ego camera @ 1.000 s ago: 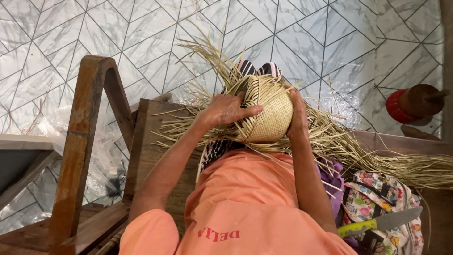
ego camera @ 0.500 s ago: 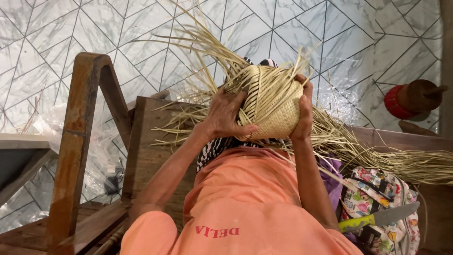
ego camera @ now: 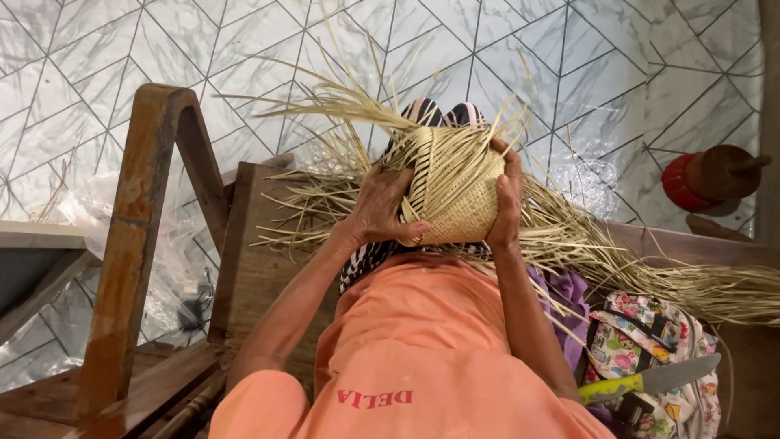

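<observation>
At frame centre, slightly above middle: half-woven straw basket [ego camera: 455, 191], held up between both hands over the person's lap. Left hand [ego camera: 382, 207] grips its left side, fingers [ego camera: 404, 230] clenched around the lower edge, thumb up on the weave. Right hand [ego camera: 505, 199] clamps the right side, fingers wrapped over the rim, palm flat to the wall. Basket is tilted, woven bottom toward the camera, loose unwoven strands [ego camera: 341, 106] fanning out of its upper left toward the top of the frame.

More loose straw [ego camera: 650, 268] lies in a long bundle running right from behind the basket to the right edge. Orange shirt [ego camera: 439, 349] fills lower centre. Wooden chair frame [ego camera: 134, 244] stands at left. Lower right: floral bag [ego camera: 658, 333], with a knife [ego camera: 650, 380] with a yellow-green handle lying across it, well apart from both hands. Upper right: red round object with a brown wooden top [ego camera: 711, 175] on the tiled floor [ego camera: 609, 73]. Clear plastic sheet [ego camera: 73, 211] at left, behind the chair frame.
</observation>
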